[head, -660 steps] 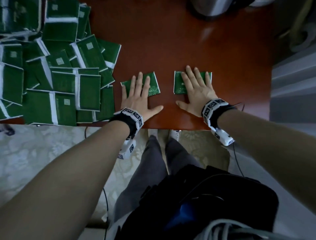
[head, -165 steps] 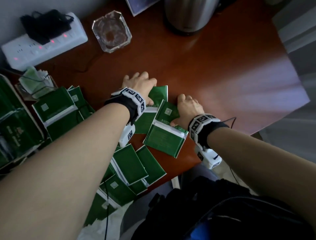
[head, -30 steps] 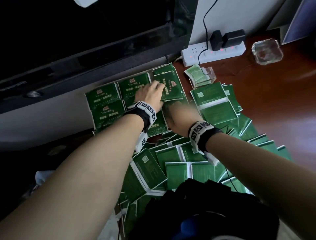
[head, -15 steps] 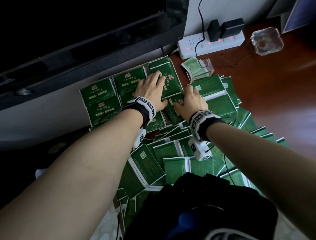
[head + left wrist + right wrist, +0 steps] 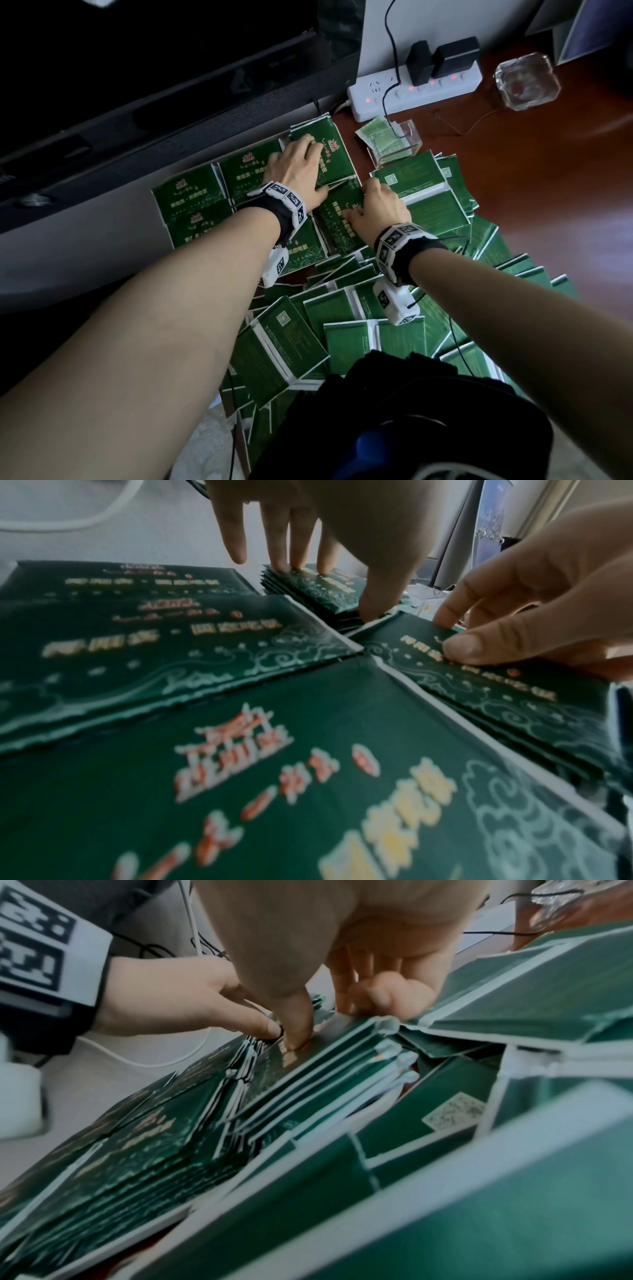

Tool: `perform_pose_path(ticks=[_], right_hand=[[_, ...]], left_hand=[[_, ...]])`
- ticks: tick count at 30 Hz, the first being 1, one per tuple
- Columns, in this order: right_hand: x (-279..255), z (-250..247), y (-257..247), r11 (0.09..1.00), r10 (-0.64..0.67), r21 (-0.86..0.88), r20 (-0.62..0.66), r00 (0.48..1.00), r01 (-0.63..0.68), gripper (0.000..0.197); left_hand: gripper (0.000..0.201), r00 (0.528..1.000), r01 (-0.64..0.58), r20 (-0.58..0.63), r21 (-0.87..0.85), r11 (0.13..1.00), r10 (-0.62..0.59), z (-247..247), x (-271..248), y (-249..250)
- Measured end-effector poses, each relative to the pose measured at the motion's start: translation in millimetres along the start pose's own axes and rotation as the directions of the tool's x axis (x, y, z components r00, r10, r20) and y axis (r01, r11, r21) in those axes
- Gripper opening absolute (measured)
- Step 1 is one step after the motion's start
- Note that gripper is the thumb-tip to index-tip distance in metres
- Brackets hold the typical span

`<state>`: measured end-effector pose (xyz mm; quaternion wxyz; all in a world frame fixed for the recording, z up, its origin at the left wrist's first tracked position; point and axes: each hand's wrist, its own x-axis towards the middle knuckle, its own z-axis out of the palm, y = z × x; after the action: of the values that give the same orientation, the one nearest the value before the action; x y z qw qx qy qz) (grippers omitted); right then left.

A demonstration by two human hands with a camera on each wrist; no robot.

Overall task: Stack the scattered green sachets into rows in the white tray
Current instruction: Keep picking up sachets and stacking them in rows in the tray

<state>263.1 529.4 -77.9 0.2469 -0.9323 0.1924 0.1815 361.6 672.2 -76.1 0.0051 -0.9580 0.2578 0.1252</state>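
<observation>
My left hand (image 5: 297, 168) lies flat on the far right stack of green sachets (image 5: 327, 156) in the white tray (image 5: 163, 222), its fingers (image 5: 236, 531) straight and spread, the tips pressing down on the top sachet while my thumb reaches to that stack's near edge. My right hand (image 5: 376, 209) is on the near right stack (image 5: 337, 222) just below it: the thumb presses on the printed top face, and the other fingers (image 5: 387, 993) curl over the stack's right edge, so I am gripping the top of that pile. The two thumbs come close together at the gap between the two stacks. The tray holds the sachets face up in two rows, with more stacks to the left (image 5: 191, 192), and only slivers of its white rim show around them. The rest of the sachets (image 5: 346, 339) lie scattered back side up on the brown table (image 5: 548, 192), heaped against the tray's near and right sides and spreading toward me. Behind the heap stands a small clear box (image 5: 397, 144) with a light green packet in it, then a white power strip (image 5: 414, 90) with two black plugs, and a glass ashtray (image 5: 525, 80) off to the far right.
</observation>
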Motion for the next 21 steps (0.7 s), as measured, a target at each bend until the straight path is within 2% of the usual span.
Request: perform_pose_path(ticks=[9, 13, 18, 20, 21], right_hand=[[3.0, 1.9, -0.5, 0.999, 0.038, 0.007, 0.003, 0.999, -0.038, 0.044], [3.6, 2.2, -0.5, 0.999, 0.049, 0.003, -0.006, 0.999, -0.049, 0.040], [2.4, 0.9, -0.8, 0.999, 0.048, -0.008, -0.016, 0.999, -0.048, 0.038], [1.6, -2.1, -1.2, 0.999, 0.047, -0.024, -0.042, 0.998, -0.048, 0.040], [3.0, -3.9, -1.7, 0.999, 0.029, -0.027, -0.064, 0.997, -0.031, 0.040]], left_hand=[[0.080, 1.000, 0.017, 0.008, -0.068, 0.998, -0.016, -2.5, 2.7, -0.1], [0.081, 0.995, 0.098, -0.002, -0.196, 0.976, -0.100, -2.2, -3.0, 5.5], [0.064, 0.961, 0.216, -0.061, -0.451, 0.866, -0.271, -5.0, -11.9, 17.3], [0.060, 0.921, 0.278, -0.063, -0.583, 0.764, -0.383, -11.8, -12.5, 23.5], [0.059, 0.894, 0.313, -0.039, -0.658, 0.685, -0.445, -16.4, -11.7, 26.1]])
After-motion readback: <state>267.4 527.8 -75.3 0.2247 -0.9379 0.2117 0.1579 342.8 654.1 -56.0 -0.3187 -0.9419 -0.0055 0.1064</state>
